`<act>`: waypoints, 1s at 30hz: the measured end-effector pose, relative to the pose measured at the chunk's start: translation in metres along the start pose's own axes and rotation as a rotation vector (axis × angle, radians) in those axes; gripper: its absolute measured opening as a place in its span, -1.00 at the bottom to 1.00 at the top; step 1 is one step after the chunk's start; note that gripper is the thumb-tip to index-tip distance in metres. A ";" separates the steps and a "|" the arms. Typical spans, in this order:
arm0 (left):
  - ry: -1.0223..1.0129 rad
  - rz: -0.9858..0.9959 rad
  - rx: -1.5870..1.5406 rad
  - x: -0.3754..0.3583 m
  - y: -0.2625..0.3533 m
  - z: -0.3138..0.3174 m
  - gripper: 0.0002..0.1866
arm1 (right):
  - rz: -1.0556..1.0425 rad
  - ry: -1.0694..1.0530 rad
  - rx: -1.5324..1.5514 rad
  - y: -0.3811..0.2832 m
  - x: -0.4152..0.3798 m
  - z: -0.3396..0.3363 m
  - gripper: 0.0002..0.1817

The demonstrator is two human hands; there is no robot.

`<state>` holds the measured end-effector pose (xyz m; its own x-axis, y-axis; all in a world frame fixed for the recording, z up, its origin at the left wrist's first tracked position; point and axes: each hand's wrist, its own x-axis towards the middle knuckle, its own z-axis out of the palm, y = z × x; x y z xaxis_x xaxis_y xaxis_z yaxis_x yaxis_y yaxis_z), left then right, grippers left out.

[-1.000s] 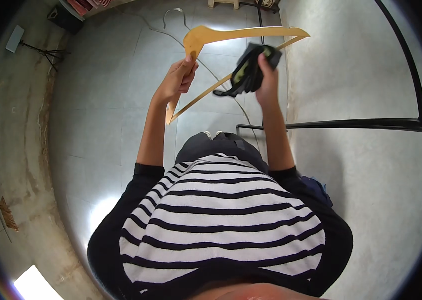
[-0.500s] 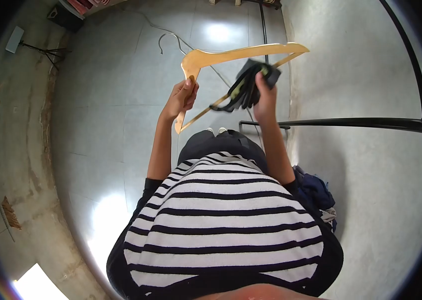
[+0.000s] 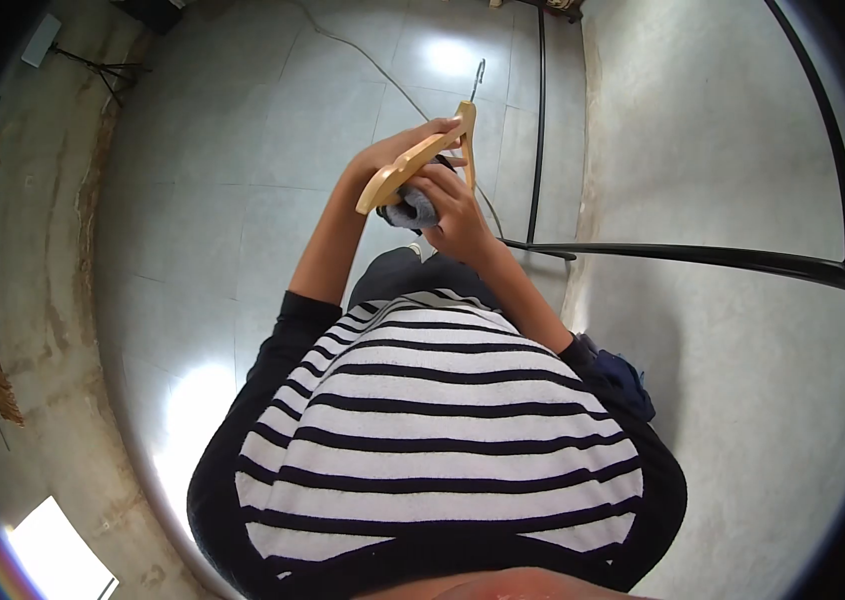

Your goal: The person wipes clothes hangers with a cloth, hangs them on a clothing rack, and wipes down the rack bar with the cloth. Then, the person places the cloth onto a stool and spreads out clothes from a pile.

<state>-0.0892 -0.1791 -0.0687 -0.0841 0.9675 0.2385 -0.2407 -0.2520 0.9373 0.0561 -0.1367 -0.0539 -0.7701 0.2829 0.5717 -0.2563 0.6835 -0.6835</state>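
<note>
A wooden hanger (image 3: 413,163) with a metal hook is held up in front of my body, turned nearly edge-on, its hook pointing up. My left hand (image 3: 411,143) grips it near the neck, with the fingers partly behind the wood. Just below, my right hand (image 3: 458,212) is closed round a bundled dark and grey garment (image 3: 413,208), which sits against the lower side of the hanger. Most of the garment is hidden by the hand and the wood.
A black metal rack (image 3: 693,252) stands at the right. Dark blue cloth (image 3: 620,383) lies in a pile beside my right arm. A cable (image 3: 373,62) runs across the floor, and a tripod (image 3: 103,68) stands at the upper left.
The hanger has turned from broadside to nearly edge-on. My hands have come together, my right hand moving left with the garment and my left hand moving right and up.
</note>
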 end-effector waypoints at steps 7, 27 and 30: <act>0.092 -0.452 -0.226 0.005 -0.003 -0.024 -0.59 | -0.051 -0.271 -0.205 0.009 -0.025 -0.008 -0.49; 0.161 -0.244 0.555 -0.033 0.027 -0.011 -0.72 | 0.073 -0.040 -0.324 0.016 0.050 -0.050 -0.26; 0.193 -0.299 0.656 -0.052 0.045 -0.019 -0.72 | 0.082 -0.152 -0.248 0.034 0.042 -0.039 -0.39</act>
<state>-0.1139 -0.2410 -0.0437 -0.2883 0.9566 -0.0426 0.3417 0.1444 0.9287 0.0373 -0.0754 -0.0353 -0.8658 0.2529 0.4318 -0.0532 0.8115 -0.5819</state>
